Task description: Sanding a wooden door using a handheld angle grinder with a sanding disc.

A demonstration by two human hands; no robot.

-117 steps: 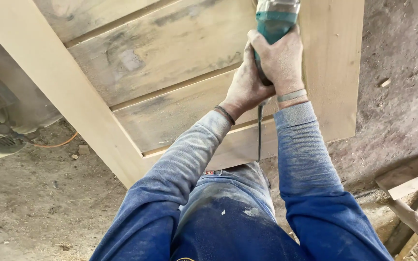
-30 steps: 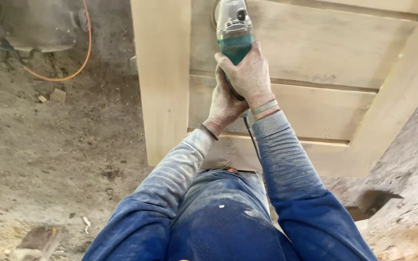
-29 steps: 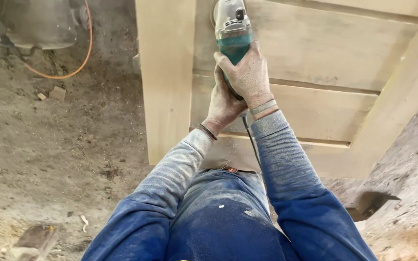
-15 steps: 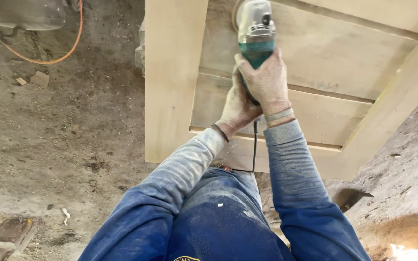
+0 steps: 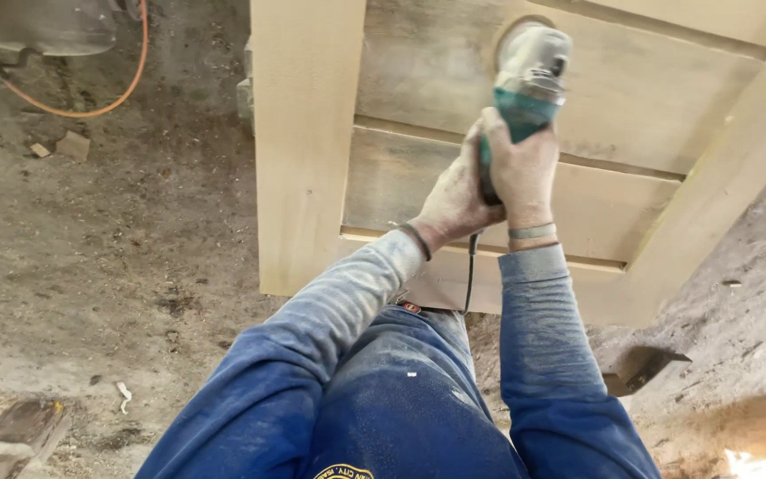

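Shifted rightward since half a second ago, the teal-and-grey handheld power sander [image 5: 529, 75] now works mid-panel on the pale wooden panelled door [image 5: 596, 89]. Left hand [image 5: 454, 200] and right hand [image 5: 522, 168] both clamp its body; open board remains rightward, the frame's raised stile [image 5: 308, 133] bounding the left.

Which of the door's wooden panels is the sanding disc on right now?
The upper wide grey-stained panel, above the groove; the teal-and-grey handheld sander, gripped by both hands, sits on it. The lower panel lies under the wrists.
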